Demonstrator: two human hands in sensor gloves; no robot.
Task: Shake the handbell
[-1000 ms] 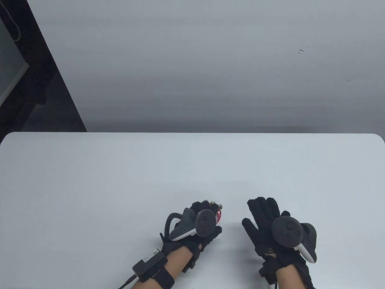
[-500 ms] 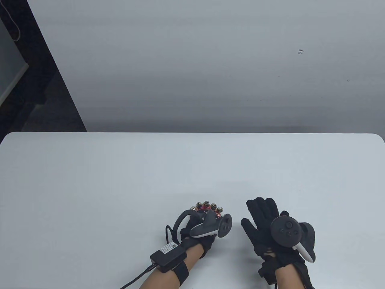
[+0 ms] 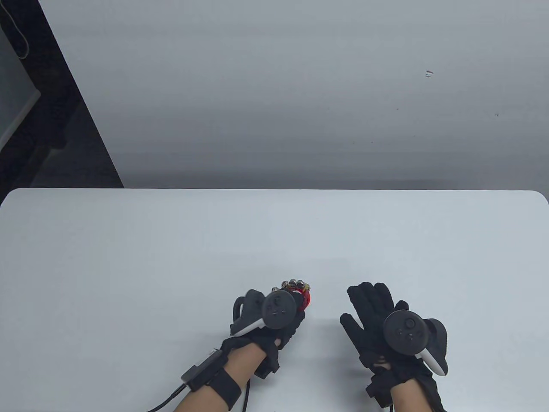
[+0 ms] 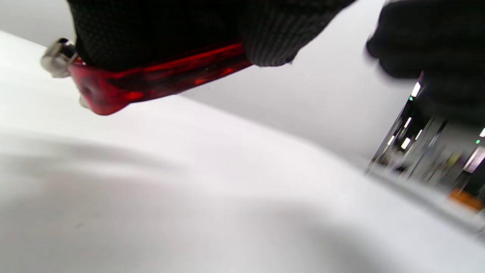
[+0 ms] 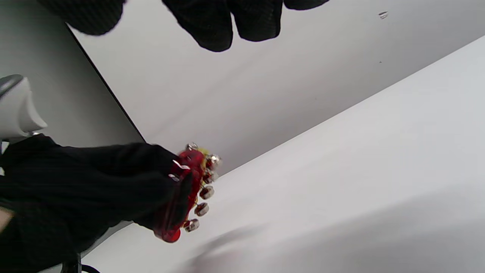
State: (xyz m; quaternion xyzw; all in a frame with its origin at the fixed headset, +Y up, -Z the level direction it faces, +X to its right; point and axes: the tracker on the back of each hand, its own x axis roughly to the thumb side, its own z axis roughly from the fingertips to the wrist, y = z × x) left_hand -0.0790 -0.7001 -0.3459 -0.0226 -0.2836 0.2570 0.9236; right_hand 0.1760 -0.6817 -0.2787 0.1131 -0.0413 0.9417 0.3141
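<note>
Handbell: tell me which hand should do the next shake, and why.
Left. The left hand already grips the red handbell, holding it clear above the table. The right hand lies open and flat beside it, holding nothing, so it would first have to take the bell.

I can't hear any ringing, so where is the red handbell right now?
The red plastic handbell with small metal jingles is gripped in the gloved left hand, low and centre-left in the table view, beside the open right hand.

red handbell (image 3: 303,297), black gloves, white table (image 3: 128,257)
</note>
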